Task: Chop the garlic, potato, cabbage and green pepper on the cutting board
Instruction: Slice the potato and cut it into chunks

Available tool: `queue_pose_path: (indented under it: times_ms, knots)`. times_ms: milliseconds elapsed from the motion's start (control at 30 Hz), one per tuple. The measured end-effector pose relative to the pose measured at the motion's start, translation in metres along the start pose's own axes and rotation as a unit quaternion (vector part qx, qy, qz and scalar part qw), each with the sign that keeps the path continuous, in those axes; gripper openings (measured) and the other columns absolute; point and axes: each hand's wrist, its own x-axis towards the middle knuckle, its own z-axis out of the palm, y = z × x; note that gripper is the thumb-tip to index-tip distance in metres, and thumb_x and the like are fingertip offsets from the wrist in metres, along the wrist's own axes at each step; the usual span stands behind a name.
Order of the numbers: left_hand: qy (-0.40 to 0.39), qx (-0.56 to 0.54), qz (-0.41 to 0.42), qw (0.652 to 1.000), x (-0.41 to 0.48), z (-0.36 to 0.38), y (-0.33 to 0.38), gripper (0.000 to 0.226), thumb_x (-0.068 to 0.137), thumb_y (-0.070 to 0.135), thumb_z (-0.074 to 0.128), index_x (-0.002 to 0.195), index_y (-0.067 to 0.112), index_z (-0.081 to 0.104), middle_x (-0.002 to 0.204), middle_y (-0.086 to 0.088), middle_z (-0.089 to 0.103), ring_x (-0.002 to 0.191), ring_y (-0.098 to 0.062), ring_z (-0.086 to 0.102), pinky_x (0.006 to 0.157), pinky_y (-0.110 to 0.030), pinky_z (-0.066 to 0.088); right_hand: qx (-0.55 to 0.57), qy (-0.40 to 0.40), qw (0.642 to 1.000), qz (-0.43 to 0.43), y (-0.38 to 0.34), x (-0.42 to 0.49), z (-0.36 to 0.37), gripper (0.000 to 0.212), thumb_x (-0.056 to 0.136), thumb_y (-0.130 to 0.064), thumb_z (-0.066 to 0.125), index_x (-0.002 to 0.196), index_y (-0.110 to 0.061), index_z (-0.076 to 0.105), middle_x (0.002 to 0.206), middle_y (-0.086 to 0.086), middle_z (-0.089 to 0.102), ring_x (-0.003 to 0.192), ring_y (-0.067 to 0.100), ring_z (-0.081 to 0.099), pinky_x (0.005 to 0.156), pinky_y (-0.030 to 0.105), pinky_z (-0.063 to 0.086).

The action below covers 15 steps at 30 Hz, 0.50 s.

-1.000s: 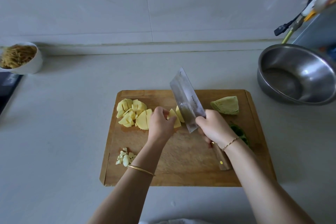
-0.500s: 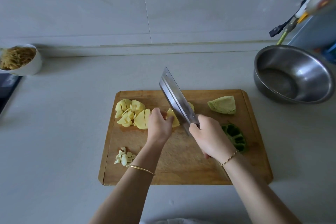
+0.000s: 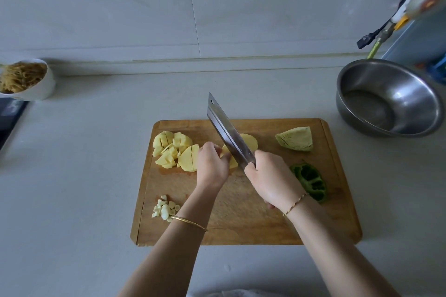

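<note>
A wooden cutting board (image 3: pixel 241 219) lies on the counter. My right hand (image 3: pixel 270 178) grips the handle of a cleaver (image 3: pixel 226 130), whose blade stands across a yellow potato piece (image 3: pixel 249 142). My left hand (image 3: pixel 212 164) holds that potato piece from the left with curled fingers. Cut potato chunks (image 3: pixel 172 148) are piled at the board's back left. Chopped garlic (image 3: pixel 165 207) sits at the front left. A cabbage wedge (image 3: pixel 295 139) rests at the back right, and a green pepper (image 3: pixel 310 181) lies just right of my right hand.
A steel bowl (image 3: pixel 388 99) stands on the counter right of the board. A white bowl of noodles (image 3: pixel 26 79) sits at the far left by the wall. A dark appliance edge (image 3: pixel 9 116) lies below it.
The cleaver has turned from lying flat-faced to edge-down and shifted left over the potato piece. My right hand followed it. My left hand stays on the potato.
</note>
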Motion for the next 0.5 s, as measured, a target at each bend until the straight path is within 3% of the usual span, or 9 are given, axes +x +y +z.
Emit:
queue_pose_path:
  times_ms: [133, 367, 433, 500]
  knots:
    - [-0.001, 0.01, -0.005, 1.0, 0.003, 0.001, 0.001, 0.023, 0.09, 0.021, 0.064, 0.105, 0.009, 0.051, 0.104, -0.007, 0.055, 0.088, -0.024, 0.059, 0.078, -0.04, 0.055, -0.005, 0.001, 1.0, 0.008, -0.008, 0.004, -0.001, 0.029, 0.099, -0.019, 0.034, 0.116, -0.006, 0.053, 0.074, 0.003, 0.052, 0.059, 0.019, 0.058, 0.06, 0.038, 0.058]
    - [0.0, 0.004, -0.013, 1.0, 0.005, 0.002, -0.001, 0.024, 0.089, 0.022, 0.065, 0.106, 0.008, 0.053, 0.104, -0.008, 0.057, 0.088, -0.024, 0.061, 0.08, -0.042, 0.055, -0.01, -0.016, 1.0, 0.019, -0.008, 0.005, 0.001, 0.029, 0.099, -0.018, 0.035, 0.117, -0.004, 0.052, 0.064, -0.001, 0.046, 0.051, 0.014, 0.051, 0.056, 0.033, 0.055]
    - [0.0, -0.001, -0.019, 1.0, 0.005, 0.001, -0.001, 0.027, 0.088, 0.023, 0.066, 0.108, 0.007, 0.054, 0.103, -0.008, 0.058, 0.09, -0.023, 0.059, 0.08, -0.04, 0.054, -0.008, -0.023, 1.0, 0.018, -0.01, 0.011, 0.004, 0.025, 0.099, -0.017, 0.035, 0.11, -0.005, 0.054, 0.063, 0.001, 0.046, 0.049, 0.014, 0.048, 0.051, 0.031, 0.051]
    - [0.003, -0.004, -0.02, 1.0, 0.005, 0.0, -0.002, 0.028, 0.088, 0.022, 0.067, 0.107, 0.006, 0.055, 0.102, -0.007, 0.058, 0.089, -0.02, 0.056, 0.076, -0.034, 0.051, -0.012, -0.026, 0.999, 0.014, -0.012, 0.018, 0.007, 0.019, 0.098, -0.017, 0.036, 0.083, -0.01, 0.046, 0.063, 0.002, 0.046, 0.048, 0.014, 0.046, 0.05, 0.031, 0.048]
